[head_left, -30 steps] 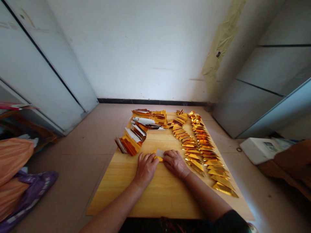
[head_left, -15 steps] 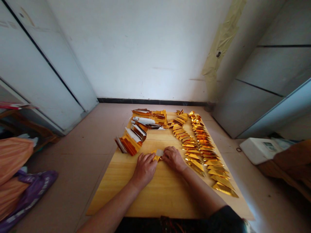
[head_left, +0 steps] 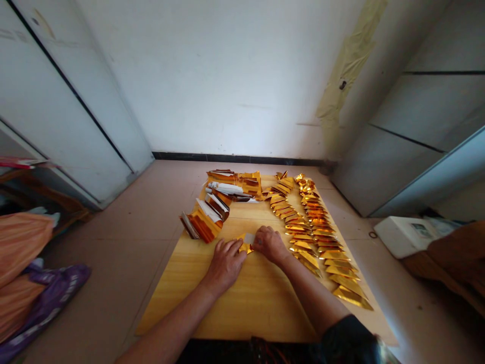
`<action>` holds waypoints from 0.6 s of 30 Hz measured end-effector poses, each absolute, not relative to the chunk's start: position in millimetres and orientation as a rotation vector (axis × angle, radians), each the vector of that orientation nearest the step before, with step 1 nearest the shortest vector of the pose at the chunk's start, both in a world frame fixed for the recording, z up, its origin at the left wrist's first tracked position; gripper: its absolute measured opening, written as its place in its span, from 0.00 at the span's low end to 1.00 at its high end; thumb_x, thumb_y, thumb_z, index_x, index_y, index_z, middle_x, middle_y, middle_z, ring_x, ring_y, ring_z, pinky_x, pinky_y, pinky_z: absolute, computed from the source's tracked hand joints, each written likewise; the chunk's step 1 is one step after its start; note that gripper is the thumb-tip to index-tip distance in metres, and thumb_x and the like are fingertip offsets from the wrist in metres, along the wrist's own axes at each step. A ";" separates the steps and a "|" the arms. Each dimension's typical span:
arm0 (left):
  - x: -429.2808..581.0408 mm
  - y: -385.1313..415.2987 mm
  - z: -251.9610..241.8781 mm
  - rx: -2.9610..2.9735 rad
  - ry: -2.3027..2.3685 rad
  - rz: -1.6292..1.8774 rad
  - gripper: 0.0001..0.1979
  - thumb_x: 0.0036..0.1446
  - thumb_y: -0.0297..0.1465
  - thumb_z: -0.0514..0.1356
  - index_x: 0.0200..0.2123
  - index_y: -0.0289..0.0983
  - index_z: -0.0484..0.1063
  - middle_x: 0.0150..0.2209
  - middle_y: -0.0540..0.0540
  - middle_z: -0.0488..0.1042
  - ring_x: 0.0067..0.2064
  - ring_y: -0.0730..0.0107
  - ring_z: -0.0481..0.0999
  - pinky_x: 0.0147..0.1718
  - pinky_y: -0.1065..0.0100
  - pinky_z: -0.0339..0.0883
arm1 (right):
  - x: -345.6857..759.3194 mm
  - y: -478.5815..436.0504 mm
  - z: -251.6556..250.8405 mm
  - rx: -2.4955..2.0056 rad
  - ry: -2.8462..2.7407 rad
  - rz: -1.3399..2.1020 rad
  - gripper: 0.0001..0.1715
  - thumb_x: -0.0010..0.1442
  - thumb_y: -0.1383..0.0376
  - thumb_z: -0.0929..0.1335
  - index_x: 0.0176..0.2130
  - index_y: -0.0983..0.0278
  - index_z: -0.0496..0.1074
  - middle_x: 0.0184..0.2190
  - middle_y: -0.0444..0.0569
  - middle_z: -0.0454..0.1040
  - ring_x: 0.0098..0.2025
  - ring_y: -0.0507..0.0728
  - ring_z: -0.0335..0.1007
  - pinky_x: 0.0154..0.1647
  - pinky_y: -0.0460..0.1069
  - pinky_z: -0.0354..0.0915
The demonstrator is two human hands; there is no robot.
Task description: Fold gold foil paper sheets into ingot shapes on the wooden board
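A small sheet of gold foil paper with a pale patch lies on the wooden board between my hands, partly covered by fingers. My left hand grips its left edge, thumb and fingers closed on it. At its right edge my right hand is curled, fingertips pinching the paper. To the right, folded gold paper pieces overlap in two long rows. Unfolded gold and white paper sheets stand in stacks beyond my left hand.
The wooden board lies low over a tiled floor, facing a white wall. Grey cabinets flank both sides. A white box sits at the right; a purple bag lies at the left.
My right hand has curled a little more and shifted slightly at the paper's right edge. My left hand stays almost where it was.
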State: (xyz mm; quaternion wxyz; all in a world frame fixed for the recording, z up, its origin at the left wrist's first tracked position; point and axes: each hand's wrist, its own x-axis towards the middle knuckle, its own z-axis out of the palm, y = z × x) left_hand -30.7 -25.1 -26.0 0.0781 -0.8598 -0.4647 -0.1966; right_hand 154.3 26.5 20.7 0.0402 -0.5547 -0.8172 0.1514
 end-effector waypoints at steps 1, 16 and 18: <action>-30.1 -25.3 -25.7 -2.577 -1.400 -0.589 0.09 0.59 0.26 0.54 0.39 0.41 0.72 0.51 0.42 0.72 0.52 0.59 0.68 0.52 0.50 0.56 | 154.1 26.5 21.0 -1.703 -2.510 0.456 0.09 0.59 0.59 0.69 0.34 0.62 0.73 0.41 0.48 0.71 0.44 0.55 0.64 0.37 0.47 0.54; -28.7 -28.1 -26.3 -2.557 -1.417 -0.588 0.16 0.59 0.26 0.55 0.48 0.46 0.72 0.52 0.42 0.71 0.53 0.58 0.69 0.53 0.49 0.55 | 152.6 25.8 21.2 -1.717 -2.483 0.472 0.06 0.57 0.62 0.69 0.34 0.62 0.73 0.40 0.49 0.71 0.43 0.56 0.64 0.37 0.47 0.55; -28.9 -27.9 -28.0 -2.555 -1.409 -0.597 0.15 0.59 0.27 0.55 0.48 0.46 0.72 0.52 0.42 0.71 0.53 0.57 0.68 0.53 0.48 0.55 | 152.1 25.5 21.5 -1.727 -2.478 0.470 0.05 0.57 0.62 0.69 0.33 0.62 0.73 0.40 0.49 0.71 0.43 0.56 0.64 0.36 0.47 0.55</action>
